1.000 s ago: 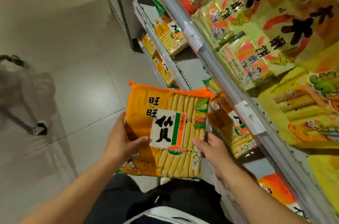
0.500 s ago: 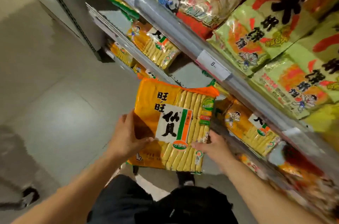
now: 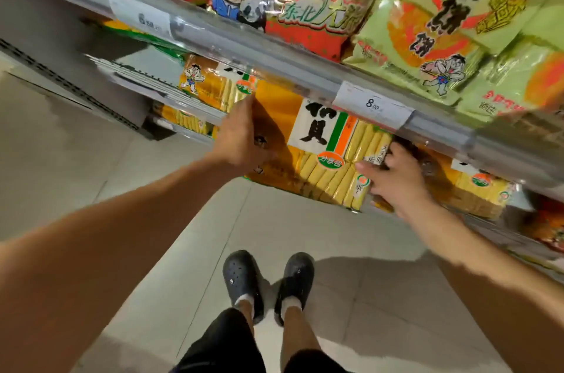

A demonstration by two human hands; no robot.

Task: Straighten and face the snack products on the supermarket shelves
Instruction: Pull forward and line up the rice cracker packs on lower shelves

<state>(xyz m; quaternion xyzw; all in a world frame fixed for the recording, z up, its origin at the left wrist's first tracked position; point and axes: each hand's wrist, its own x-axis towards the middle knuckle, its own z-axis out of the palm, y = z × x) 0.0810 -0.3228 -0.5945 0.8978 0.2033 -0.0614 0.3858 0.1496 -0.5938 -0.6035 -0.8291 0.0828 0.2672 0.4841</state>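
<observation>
An orange rice cracker pack [image 3: 317, 156] with a white label and rows of yellow crackers sits partly under the grey shelf rail [image 3: 274, 58], its top edge hidden behind the rail. My left hand [image 3: 241, 137] grips its left edge. My right hand [image 3: 393, 174] holds its lower right corner, thumb on the front. Matching orange packs lie on the same shelf to the left [image 3: 213, 85] and to the right [image 3: 479, 192].
The shelf above carries red bags [image 3: 293, 3] and green bags [image 3: 427, 30] leaning over the rail. Price tags [image 3: 372, 104] are clipped on the rail. Lower shelves [image 3: 183, 122] hold more yellow packs. Grey floor tiles and my black clogs [image 3: 268, 284] are below.
Both hands have carried the orange pack up and forward from in front of my body into the shelf, beneath the rail. The view has swung closer to the shelves.
</observation>
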